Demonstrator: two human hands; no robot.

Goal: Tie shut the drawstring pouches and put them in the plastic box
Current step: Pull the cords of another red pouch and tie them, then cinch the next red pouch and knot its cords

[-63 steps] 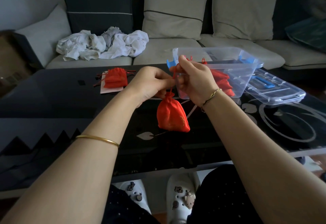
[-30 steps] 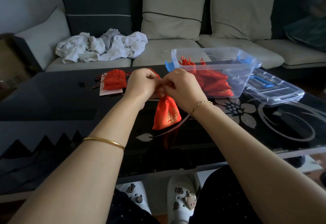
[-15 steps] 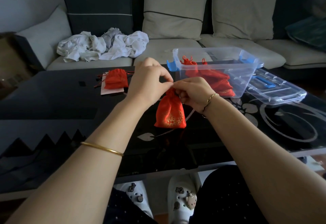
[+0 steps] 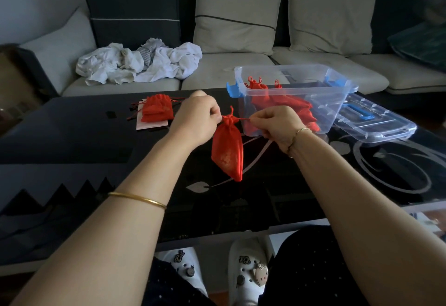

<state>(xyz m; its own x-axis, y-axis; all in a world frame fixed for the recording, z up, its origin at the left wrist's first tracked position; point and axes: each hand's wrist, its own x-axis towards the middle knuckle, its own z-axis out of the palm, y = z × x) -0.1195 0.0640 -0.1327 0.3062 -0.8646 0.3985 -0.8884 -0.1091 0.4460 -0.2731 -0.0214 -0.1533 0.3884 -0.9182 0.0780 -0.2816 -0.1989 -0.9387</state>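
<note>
A red drawstring pouch [image 4: 228, 151] with gold print hangs above the black table, its neck gathered tight. My left hand [image 4: 196, 118] pinches the drawstring on the pouch's left side. My right hand [image 4: 277, 124] pinches the other string end, stretched taut to the right. Behind my right hand stands the clear plastic box [image 4: 337, 88] with blue latches, holding several red pouches [image 4: 299, 109]. A small pile of red pouches [image 4: 156, 111] lies on a pale card at the table's back left.
The box's clear lid [image 4: 376, 122] with a blue handle lies flat to the right of the box. A sofa with cushions and a heap of white cloth [image 4: 140, 63] runs behind the black glass table [image 4: 72, 136]. My shoes show under the near edge.
My hands have moved apart, pulling the strings sideways. The pouch's neck is now cinched tight and the pouch hangs narrower and turned.
</note>
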